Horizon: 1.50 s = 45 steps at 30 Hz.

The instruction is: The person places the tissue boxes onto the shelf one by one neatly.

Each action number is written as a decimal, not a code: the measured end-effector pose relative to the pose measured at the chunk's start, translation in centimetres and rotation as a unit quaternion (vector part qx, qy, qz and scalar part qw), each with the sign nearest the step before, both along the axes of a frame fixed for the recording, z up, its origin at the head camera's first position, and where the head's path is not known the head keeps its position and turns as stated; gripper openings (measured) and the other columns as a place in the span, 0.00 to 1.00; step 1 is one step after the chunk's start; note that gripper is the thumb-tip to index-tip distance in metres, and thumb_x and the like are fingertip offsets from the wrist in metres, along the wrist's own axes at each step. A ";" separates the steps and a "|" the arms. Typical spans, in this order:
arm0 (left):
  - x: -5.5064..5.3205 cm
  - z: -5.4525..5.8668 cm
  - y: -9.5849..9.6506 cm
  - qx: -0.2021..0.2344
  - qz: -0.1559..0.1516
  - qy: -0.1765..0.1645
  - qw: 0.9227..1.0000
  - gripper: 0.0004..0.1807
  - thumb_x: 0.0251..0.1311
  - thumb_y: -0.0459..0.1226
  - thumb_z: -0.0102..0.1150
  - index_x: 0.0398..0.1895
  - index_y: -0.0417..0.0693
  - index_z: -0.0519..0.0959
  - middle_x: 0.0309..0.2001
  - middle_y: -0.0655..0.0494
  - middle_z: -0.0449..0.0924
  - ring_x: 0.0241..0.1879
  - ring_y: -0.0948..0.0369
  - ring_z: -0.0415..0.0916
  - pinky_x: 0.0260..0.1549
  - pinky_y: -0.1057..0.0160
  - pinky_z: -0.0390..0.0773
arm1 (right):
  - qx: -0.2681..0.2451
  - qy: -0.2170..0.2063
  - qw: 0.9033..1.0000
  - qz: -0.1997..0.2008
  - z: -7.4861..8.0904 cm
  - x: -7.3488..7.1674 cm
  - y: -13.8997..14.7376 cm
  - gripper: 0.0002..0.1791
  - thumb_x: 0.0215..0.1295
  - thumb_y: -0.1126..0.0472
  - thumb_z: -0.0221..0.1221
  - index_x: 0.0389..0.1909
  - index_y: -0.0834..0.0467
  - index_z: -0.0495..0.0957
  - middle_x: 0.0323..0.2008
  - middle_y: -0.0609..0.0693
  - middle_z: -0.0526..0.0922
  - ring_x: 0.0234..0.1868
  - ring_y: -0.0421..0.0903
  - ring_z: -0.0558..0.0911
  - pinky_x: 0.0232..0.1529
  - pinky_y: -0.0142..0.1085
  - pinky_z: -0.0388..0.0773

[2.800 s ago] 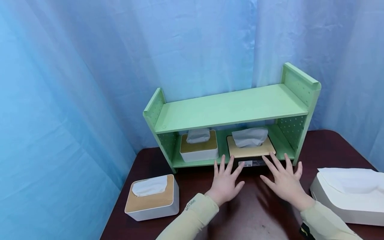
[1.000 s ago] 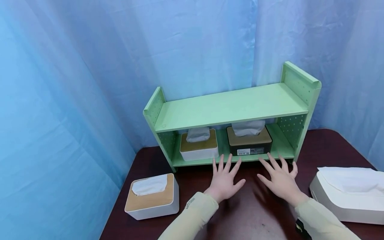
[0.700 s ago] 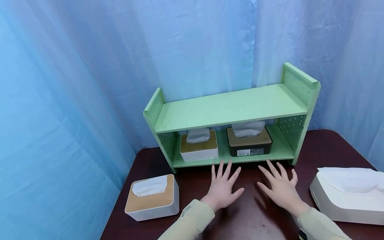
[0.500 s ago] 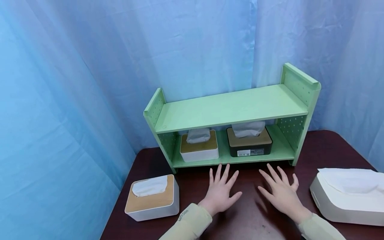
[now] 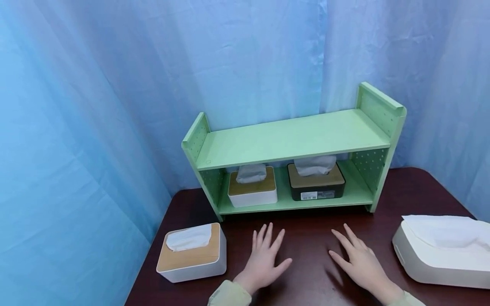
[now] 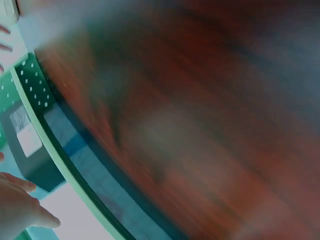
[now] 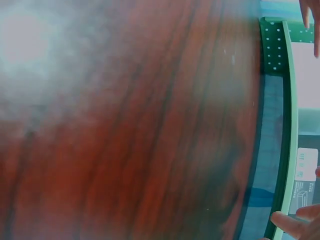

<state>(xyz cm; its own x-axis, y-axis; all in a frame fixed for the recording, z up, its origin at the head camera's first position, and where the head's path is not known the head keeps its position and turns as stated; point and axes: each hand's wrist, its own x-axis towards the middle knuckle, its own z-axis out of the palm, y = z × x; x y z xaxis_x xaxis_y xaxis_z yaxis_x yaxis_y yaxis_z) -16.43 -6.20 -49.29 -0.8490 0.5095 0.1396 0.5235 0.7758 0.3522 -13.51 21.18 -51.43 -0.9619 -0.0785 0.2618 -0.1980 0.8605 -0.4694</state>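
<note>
Over the dark table in the head view, my left hand (image 5: 261, 262) has its fingers spread and holds nothing. To its right, my right hand (image 5: 361, 262) is likewise spread, with nothing in it. Both are in front of a green two-tier shelf (image 5: 291, 140), apart from it. On the shelf's lower board sit two tissue boxes with wood-coloured lids: a white tissue box (image 5: 252, 197) at left and a black tissue box (image 5: 320, 192) with a label at right. White tissue sticks up from each. The left wrist view shows part of the left hand (image 6: 17, 202) at its edge.
Another white tissue box with a wooden lid (image 5: 193, 255) stands on the table (image 5: 306, 272) at left. A larger all-white tissue box (image 5: 444, 255) is at the right, cut off by the frame. Blue curtains (image 5: 260, 63) hang behind and to the left.
The black tissue box has gone deeper into the shelf's lower level, from its front edge. Both hands have since drawn back from it towards the person; the left has also shifted left.
</note>
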 end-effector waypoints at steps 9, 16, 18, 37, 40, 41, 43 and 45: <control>1.4 1.8 -7.1 0.157 0.037 -0.020 0.987 0.37 0.59 0.46 0.60 0.71 0.50 0.60 0.72 0.39 0.51 0.70 0.40 0.45 0.57 0.35 0.62 | -0.020 -0.022 1.000 0.010 -0.3 0.3 0.5 0.32 0.63 0.46 0.59 0.64 0.56 0.67 0.66 0.70 0.58 0.55 0.77 0.68 0.45 0.67 0.66; 1.2 2.9 -13.1 0.192 0.086 0.046 0.977 0.38 0.50 0.42 0.69 0.65 0.42 0.67 0.67 0.32 0.58 0.63 0.35 0.52 0.51 0.33 0.64 | -0.036 -0.024 0.999 0.022 -0.7 0.3 0.6 0.32 0.62 0.45 0.59 0.64 0.56 0.67 0.67 0.70 0.57 0.59 0.74 0.66 0.45 0.65 0.68; 0.9 2.9 -14.8 0.193 0.100 0.078 0.973 0.40 0.45 0.41 0.71 0.64 0.39 0.68 0.65 0.30 0.59 0.62 0.33 0.53 0.51 0.31 0.62 | -0.041 -0.023 0.999 0.025 -0.8 0.3 0.5 0.32 0.62 0.46 0.60 0.63 0.56 0.67 0.66 0.70 0.58 0.59 0.74 0.66 0.45 0.65 0.68; 0.8 1.8 -28.1 0.075 0.230 -0.129 0.962 0.57 0.36 0.48 0.76 0.70 0.42 0.56 0.67 0.21 0.33 0.63 0.25 0.36 0.52 0.24 0.50 | -0.159 -0.053 0.982 0.082 -1.4 -2.7 -2.4 0.47 0.53 0.53 0.69 0.71 0.60 0.56 0.66 0.70 0.59 0.59 0.65 0.71 0.54 0.59 0.69; 0.8 1.6 -28.3 0.086 0.230 -0.173 0.954 0.58 0.40 0.47 0.74 0.73 0.43 0.49 0.66 0.22 0.36 0.64 0.27 0.41 0.54 0.28 0.56 | -0.185 -0.070 0.975 0.098 -1.2 -3.3 -3.7 0.50 0.51 0.53 0.70 0.72 0.56 0.54 0.67 0.70 0.54 0.59 0.65 0.72 0.54 0.57 0.70; 0.8 1.5 -28.3 0.097 0.229 -0.181 0.951 0.59 0.41 0.45 0.74 0.73 0.42 0.47 0.66 0.23 0.38 0.64 0.29 0.43 0.54 0.30 0.58 | -0.195 -0.079 0.972 0.104 -1.0 -3.4 -4.1 0.51 0.50 0.53 0.71 0.72 0.55 0.53 0.68 0.70 0.52 0.59 0.66 0.71 0.54 0.57 0.71; 0.9 1.2 -28.1 0.119 0.231 -0.188 0.947 0.59 0.41 0.43 0.74 0.74 0.41 0.46 0.67 0.25 0.43 0.63 0.33 0.50 0.55 0.38 0.62 | -0.215 -0.099 0.965 0.114 -0.6 -3.7 -4.8 0.53 0.49 0.54 0.72 0.73 0.52 0.51 0.69 0.70 0.49 0.60 0.67 0.70 0.54 0.56 0.71; 0.8 1.0 -27.9 0.146 0.233 -0.191 0.942 0.59 0.41 0.40 0.73 0.74 0.41 0.46 0.68 0.28 0.46 0.62 0.38 0.57 0.55 0.45 0.64 | -0.229 -0.112 0.959 0.126 -0.1 -4.0 -5.5 0.55 0.47 0.55 0.73 0.74 0.51 0.49 0.70 0.70 0.45 0.61 0.68 0.68 0.53 0.55 0.72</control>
<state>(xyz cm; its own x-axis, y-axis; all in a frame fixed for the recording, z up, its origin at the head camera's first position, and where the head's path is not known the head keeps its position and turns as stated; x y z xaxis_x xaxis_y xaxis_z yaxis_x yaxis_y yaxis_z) -15.66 -34.10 -48.28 -0.9880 0.0565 -0.1440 -0.0573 0.7308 0.6802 -17.55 15.69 -51.55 -0.9639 -0.2412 0.1130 -0.2218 0.4917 -0.8420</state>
